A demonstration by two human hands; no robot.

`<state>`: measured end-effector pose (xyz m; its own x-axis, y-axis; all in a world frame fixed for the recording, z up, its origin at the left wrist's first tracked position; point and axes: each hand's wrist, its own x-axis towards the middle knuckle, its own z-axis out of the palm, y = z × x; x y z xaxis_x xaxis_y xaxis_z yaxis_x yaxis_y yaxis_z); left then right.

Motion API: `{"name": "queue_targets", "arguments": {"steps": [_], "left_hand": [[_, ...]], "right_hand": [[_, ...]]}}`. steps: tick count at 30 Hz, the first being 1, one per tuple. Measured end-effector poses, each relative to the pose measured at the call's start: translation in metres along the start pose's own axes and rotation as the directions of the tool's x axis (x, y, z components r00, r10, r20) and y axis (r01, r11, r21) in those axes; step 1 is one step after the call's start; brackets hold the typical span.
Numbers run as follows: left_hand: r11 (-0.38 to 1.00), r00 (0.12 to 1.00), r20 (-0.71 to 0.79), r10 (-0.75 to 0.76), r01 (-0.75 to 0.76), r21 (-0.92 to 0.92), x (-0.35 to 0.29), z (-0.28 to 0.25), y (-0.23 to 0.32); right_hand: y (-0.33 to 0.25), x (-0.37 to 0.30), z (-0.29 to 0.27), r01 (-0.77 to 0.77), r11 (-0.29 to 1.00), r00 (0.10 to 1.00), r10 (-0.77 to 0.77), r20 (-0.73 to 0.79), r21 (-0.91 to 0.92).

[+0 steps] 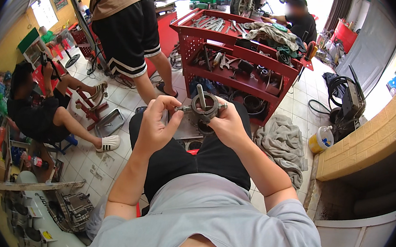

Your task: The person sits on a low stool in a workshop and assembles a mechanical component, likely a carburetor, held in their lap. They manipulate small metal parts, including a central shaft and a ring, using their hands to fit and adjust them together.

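- Both forearms rise from the lower edge, elbows bent, meeting above the lap.
- Left hand (156, 122) raised, fingers curled inward, thumb and fingertips pinching.
- Right hand (226, 125) cupped, fingers wrapped in a closed grip.

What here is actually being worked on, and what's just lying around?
In hand:
- round metal part, held by left hand and right hand
- metal rod through it

Lying about:
- grey cloth
- red tool cart
- metal tray
- yellow tub

Red tool cart (242, 56), grey rag (281, 146)
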<state>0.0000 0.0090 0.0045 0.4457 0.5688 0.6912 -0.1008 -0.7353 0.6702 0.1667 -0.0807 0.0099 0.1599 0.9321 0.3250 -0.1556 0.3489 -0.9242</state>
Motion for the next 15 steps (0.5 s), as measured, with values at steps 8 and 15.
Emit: {"name": "queue_targets", "arguments": {"steps": [8, 15], "left_hand": [[0.994, 0.985, 0.137, -0.105, 0.101, 0.033, -0.004, -0.01, -0.021], [0.998, 0.999, -0.016, 0.028, -0.029, -0.064, 0.0, 0.002, 0.002]], "right_hand": [[0.002, 0.0, -0.002, 0.009, 1.0, 1.0, -0.009, 0.02, -0.028], [0.004, 0.001, -0.002, 0.012, 1.0, 1.0, -0.012, 0.003, 0.008]]}}
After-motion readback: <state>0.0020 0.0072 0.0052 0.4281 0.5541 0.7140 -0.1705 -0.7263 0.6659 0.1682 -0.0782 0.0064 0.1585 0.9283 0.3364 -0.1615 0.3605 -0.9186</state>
